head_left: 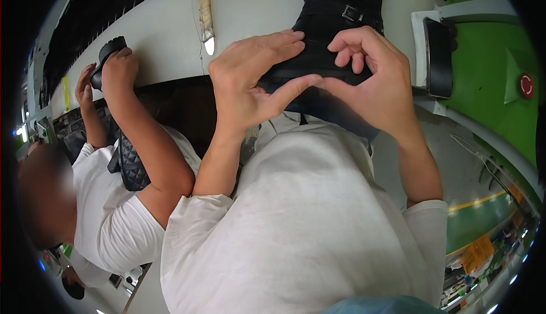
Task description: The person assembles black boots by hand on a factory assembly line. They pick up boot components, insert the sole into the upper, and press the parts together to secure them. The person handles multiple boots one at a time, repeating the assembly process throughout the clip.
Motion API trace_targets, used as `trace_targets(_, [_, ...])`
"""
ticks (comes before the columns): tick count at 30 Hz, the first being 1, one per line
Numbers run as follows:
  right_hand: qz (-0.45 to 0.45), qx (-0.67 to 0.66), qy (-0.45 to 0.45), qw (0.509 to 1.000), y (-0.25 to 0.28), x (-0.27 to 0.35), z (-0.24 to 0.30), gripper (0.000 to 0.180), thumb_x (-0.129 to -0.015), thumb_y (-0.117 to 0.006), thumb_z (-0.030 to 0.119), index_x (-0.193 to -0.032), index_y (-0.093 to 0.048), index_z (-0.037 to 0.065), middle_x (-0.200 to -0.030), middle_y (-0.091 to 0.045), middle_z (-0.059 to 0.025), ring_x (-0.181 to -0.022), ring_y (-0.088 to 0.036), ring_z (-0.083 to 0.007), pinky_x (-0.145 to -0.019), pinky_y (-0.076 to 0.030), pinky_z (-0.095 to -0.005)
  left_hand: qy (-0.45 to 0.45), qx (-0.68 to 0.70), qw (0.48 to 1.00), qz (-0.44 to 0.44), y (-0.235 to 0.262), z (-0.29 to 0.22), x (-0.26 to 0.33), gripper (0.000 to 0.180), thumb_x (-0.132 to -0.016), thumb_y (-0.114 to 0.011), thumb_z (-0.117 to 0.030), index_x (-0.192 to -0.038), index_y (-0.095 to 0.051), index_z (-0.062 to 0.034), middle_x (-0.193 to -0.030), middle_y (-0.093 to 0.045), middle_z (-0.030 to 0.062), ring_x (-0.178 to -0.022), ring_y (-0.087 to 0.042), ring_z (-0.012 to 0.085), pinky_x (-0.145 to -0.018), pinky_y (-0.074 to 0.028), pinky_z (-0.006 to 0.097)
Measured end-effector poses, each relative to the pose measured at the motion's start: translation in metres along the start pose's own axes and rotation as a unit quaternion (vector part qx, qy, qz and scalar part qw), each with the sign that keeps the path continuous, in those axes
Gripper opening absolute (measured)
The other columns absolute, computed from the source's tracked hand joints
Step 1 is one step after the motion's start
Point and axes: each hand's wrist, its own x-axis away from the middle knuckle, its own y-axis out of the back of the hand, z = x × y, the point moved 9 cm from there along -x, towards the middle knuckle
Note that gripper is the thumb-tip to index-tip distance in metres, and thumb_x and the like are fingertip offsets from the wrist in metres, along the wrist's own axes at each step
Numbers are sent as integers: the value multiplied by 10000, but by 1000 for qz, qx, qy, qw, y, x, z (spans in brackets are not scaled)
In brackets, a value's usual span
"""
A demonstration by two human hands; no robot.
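Observation:
A black boot (319, 47) with a quilted shaft and a metal buckle (351, 13) stands on the pale bench, its toe toward me. My left hand (250, 78) is at the left of the toe, fingers laid along the upper and thumb stretched across the front edge. On the other side my right hand (384, 72) has its fingers curled over the boot, with its thumb also at the front edge. The two thumb tips meet at the middle of the toe. Part of the boot's sides and sole is hidden behind my hands.
A knife with a wrapped handle (205, 15) and loose thread lies on the pale bench (165, 27). At right are a phone-like black device (437, 58) and a green machine with a red button (526, 86). A co-worker's hand (119, 71) holds another black boot (107, 55) at left.

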Motion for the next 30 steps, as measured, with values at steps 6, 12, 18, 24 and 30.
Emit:
trace_targets(6, [-9, 14, 135, 991, 25, -2, -6, 609, -610, -1079, 186, -1099, -729, 92, -1059, -684, -45, -875, -646, -214, -761, -566, -342, 13, 16, 1000, 5, -1, 2, -3, 453, -676, -1048, -183, -1035, -861, 21, -1159, -875, 171, -1088, -847, 308, -957, -642, 366])
trace_targets(12, [45, 29, 83, 995, 17, -11, -21, 626, -607, -1085, 375, -1072, -748, 128, -898, -613, 5, -848, -614, -188, -718, -502, -343, 22, 5, 1000, 15, -2, 1, -4, 460, -637, -1064, -189, -991, -856, 19, -1131, -878, 167, -1088, -848, 305, -930, -643, 359])
trace_targets(18, [-38, 7, 57, 998, 35, 1, -31, 779, -672, -1067, 364, -1343, -761, 113, -1054, -682, -37, -997, -674, -212, -883, -544, -356, 11, 4, 999, -35, 0, -1, -2, 444, -635, -1088, -208, -941, -840, -3, -1055, -883, 134, -1039, -857, 277, -869, -634, 331])
trace_targets(24, [-241, -344, -279, 864, 35, 43, -116, 704, -1057, -849, 289, -1622, -531, 13, -1416, -741, -123, -1283, -705, -212, -1140, -534, -373, 25, -48, 967, -247, 8, 12, 9, 216, -873, -839, -44, -703, -721, -105, -735, -801, -7, -601, -682, 174, -606, -435, 321])
trace_targets(30, [-102, -442, -296, 841, -2, 33, -81, 455, -1054, -842, 211, -1417, -699, -24, -1306, -775, -80, -1152, -719, -135, -1047, -561, -315, 5, -9, 965, -261, 19, -1, 17, 319, -1001, -697, 76, -699, -646, -15, -728, -777, 100, -705, -795, 218, -678, -547, 302])
